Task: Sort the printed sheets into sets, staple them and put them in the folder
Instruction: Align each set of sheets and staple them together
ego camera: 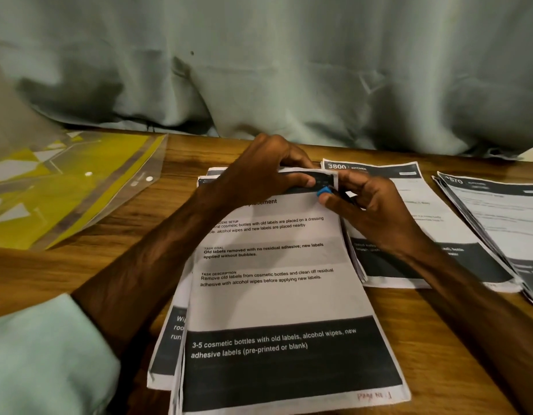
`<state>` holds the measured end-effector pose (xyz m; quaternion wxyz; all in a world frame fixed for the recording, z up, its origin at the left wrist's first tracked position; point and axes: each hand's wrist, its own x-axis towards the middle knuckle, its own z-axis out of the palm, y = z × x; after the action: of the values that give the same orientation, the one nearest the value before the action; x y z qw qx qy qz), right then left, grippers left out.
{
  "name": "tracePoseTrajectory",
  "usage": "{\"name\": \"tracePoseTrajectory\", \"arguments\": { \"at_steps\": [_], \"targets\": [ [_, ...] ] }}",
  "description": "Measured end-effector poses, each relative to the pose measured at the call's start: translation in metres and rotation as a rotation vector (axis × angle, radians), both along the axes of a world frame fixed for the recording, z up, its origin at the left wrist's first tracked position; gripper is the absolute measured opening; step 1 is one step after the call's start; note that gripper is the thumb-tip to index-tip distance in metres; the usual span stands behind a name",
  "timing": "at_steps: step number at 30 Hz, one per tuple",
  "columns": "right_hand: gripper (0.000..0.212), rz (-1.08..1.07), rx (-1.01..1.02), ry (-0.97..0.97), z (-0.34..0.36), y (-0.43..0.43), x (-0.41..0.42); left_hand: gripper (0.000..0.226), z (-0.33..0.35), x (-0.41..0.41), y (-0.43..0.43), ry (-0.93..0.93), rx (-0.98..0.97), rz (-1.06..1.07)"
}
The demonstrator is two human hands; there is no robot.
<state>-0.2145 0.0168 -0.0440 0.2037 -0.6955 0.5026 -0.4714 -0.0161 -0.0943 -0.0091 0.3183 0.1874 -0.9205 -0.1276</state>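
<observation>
A set of printed sheets [277, 298] lies in front of me on the wooden table, its top page about cosmetic bottle labels. My left hand [265, 172] pinches the set's top edge, thumb on the dark header. My right hand [370, 208] holds a small blue stapler [323, 191] against the top right corner; most of the stapler is hidden by the fingers. More sheets [169, 348] stick out under the set at the lower left. A clear and yellow plastic folder [64, 190] lies at the far left.
Two more piles of printed sheets lie to the right: one headed 3800 [415, 223] and another [498, 223] at the right edge. A pale green curtain [259, 70] hangs behind the table. Bare wood [424, 339] shows at the lower right.
</observation>
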Motion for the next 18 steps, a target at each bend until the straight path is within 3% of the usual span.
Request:
{"name": "tracePoseTrajectory", "arguments": {
  "at_steps": [5, 12, 18],
  "targets": [
    [0.033, 0.036, 0.069, -0.076, 0.001, 0.002, -0.005, 0.013, 0.001, 0.003, -0.001, 0.035, 0.054, 0.027],
    [0.024, -0.009, 0.118, -0.476, 0.001, -0.002, -0.015, 0.013, -0.001, 0.004, -0.002, 0.060, 0.139, 0.048],
    [0.010, -0.138, 0.070, -0.328, -0.004, -0.005, -0.004, 0.018, -0.002, -0.002, 0.001, 0.029, 0.163, 0.016]
  ]
}}
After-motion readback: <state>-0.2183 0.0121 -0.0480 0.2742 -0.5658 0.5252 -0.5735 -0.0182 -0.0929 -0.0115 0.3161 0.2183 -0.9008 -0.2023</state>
